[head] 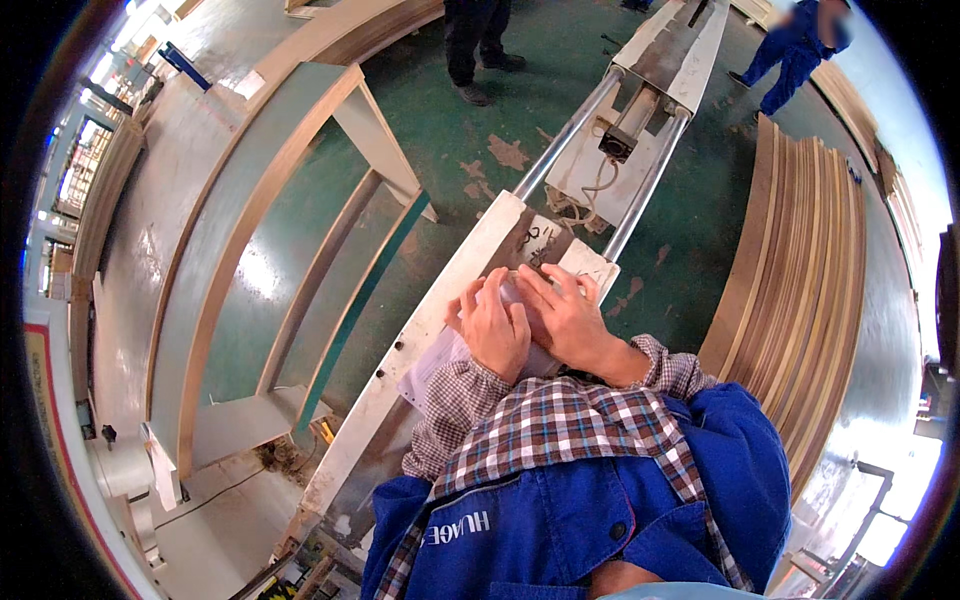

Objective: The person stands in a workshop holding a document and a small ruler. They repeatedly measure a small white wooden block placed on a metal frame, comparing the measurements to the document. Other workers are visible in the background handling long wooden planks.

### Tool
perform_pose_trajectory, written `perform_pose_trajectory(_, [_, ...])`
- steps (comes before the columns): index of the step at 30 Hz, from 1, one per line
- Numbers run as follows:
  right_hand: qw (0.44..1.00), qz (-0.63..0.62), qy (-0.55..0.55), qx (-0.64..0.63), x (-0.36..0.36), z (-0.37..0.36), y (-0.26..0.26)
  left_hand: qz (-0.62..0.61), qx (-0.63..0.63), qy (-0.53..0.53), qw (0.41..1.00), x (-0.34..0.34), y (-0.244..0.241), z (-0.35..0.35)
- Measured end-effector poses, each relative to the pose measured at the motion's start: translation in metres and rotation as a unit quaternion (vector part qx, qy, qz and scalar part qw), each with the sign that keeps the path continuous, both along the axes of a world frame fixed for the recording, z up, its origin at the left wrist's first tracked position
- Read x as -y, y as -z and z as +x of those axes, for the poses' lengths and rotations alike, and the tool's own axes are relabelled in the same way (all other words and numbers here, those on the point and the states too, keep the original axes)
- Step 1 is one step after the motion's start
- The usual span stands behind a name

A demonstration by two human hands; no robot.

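Note:
My left hand (pixel 491 322) and my right hand (pixel 566 319) are close together over papers (pixel 439 364) on the white metal beam (pixel 375 405) of a machine. The fingers of both hands are bent at the far edge of the sheets. My left palm and wrist cover part of the paper, and its near corner shows beside my checked sleeve. Whether the fingers pinch the sheets or only rest on them is hidden. Handwritten dark marks (pixel 538 236) show on the beam just beyond my fingertips.
Two steel guide rods (pixel 649 187) run from the beam to the machine's far part. A wooden frame (pixel 225 277) stands at the left. Stacked wooden boards (pixel 795 300) stand at the right. One person's legs (pixel 472 37) and another person in blue (pixel 791 56) are beyond.

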State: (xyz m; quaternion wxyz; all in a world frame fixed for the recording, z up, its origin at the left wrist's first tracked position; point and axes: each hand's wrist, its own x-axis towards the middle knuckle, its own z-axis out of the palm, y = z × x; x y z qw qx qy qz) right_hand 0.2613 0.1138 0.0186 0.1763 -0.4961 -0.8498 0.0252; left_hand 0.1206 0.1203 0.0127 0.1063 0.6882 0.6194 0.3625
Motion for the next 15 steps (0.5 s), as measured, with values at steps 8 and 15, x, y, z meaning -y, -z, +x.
perform_pose_trajectory(8, [0.995, -0.007, 0.072, -0.066, -0.009, 0.008, -0.002, 0.006, 0.015, 0.001, 1.0, -0.002, -0.001, 0.001])
perform_pose_trajectory(15, [0.996, -0.023, 0.056, -0.068, -0.014, 0.0, 0.003, 0.008, 0.031, -0.003, 0.999, -0.003, 0.001, 0.0])
